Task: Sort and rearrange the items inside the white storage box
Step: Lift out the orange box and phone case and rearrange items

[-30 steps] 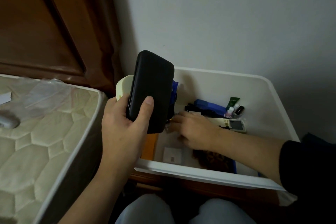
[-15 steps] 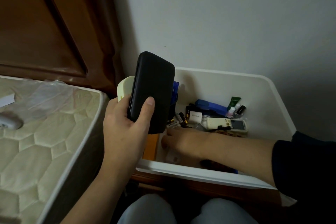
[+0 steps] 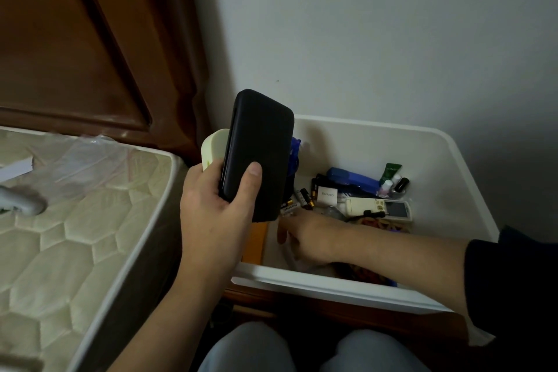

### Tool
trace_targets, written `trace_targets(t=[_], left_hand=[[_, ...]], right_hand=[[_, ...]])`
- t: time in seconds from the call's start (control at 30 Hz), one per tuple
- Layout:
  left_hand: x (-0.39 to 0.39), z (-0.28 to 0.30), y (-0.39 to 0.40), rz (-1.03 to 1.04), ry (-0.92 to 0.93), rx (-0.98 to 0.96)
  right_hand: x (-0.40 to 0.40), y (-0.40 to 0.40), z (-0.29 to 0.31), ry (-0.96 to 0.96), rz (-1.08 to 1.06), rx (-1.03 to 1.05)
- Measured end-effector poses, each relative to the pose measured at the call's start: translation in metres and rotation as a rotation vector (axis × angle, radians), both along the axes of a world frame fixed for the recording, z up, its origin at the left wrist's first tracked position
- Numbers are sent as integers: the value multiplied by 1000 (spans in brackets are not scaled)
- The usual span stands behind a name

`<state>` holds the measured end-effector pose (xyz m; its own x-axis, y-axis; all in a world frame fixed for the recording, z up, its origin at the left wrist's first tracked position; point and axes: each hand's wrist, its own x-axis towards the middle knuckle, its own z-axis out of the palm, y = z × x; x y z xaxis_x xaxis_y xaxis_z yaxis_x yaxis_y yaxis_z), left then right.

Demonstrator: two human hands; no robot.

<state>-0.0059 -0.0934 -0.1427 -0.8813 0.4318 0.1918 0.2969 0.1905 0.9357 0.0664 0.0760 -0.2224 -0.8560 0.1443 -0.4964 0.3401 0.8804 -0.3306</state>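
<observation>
- Legible writing: one small white square card (image 3: 327, 193) reads "taobao"; battery lettering is too small to read.
- The rounded-rim white plastic storage box (image 3: 471, 187) sits against the wall, holding one white remote control (image 3: 379, 207) and one blue stapler (image 3: 353, 177).
- The left hand (image 3: 216, 214) grips one matte black oblong case (image 3: 258, 154), upright above the box's left edge.
- The right hand (image 3: 308, 238) reaches inside the box; its grip cannot be told.

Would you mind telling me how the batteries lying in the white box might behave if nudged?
The batteries look round and smooth, so they would probably roll. Lying loose beside the small white carton, they likely scatter easily. They seem rigid.
</observation>
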Motion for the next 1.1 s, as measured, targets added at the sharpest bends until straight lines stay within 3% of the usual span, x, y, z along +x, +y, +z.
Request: trace_targets(t=[0.13,0.3,0.43,0.63,0.9,1.1], left_hand=[[1,0,0,-14,-6,-3],[0,1,0,-2,20,-16],[-1,0,0,-20,16,-16],[0,1,0,3,23,2],[0,1,1,22,25,17],[0,2,0,13,26,21]], right_hand=[[1,2,-1,-132,47,13],[9,-2,-3,-120,128,73],[2,-6,5,-108,-15,-21],[4,-8,22,-152,-369,-471],[1,-19,31,-82,-313,-432],[-1,-21,31,-157,-345,-474]])
